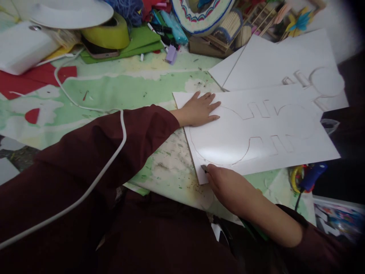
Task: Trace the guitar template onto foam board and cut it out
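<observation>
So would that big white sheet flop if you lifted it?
Probably stiffish: the sheet lies flat, its edges straight. Likely light and apt to slide: the left hand presses it down while the right hand holds a blade at its edge.

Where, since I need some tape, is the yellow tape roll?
Head view, upper left: the yellow tape roll sits on green paper, partly under a white plate.

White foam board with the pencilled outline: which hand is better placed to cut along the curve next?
Right, likely. The right hand grips a small grey blade at the near edge of the white foam board, beside the pencilled curve; the left hand lies flat on it.
</observation>
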Available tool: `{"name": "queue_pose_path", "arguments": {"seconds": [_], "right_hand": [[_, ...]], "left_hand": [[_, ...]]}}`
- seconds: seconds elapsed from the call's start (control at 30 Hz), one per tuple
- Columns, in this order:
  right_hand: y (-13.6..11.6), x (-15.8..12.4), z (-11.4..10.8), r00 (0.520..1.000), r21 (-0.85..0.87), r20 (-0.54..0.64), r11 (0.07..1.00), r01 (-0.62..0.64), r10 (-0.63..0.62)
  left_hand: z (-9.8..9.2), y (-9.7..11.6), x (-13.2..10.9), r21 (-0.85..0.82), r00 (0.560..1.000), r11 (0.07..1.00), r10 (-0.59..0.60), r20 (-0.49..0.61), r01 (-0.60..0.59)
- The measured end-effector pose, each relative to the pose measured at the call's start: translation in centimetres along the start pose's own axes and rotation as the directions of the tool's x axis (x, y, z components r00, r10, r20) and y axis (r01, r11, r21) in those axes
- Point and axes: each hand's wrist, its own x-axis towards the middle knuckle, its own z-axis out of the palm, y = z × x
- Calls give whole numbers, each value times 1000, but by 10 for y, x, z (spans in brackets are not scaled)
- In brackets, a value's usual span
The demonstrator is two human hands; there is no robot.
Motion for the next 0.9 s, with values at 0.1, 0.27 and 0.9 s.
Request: {"name": "queue_pose_path", "arguments": {"seconds": [0.1,0.27,0.9], "right_hand": [[11,-8,0,995,164,-85,986,-38,53],[46,-16,11,951,462,-223,882,-91,214],[89,-29,26,719,637,-580,763,109,382]], "left_hand": [[-3,1,-2,43,1000,999,6,-19,-5],[-14,6,-4,91,1000,996,13,-22,-11],[-56,-61,-9,-47,885,907,-419,-205,419]]}}
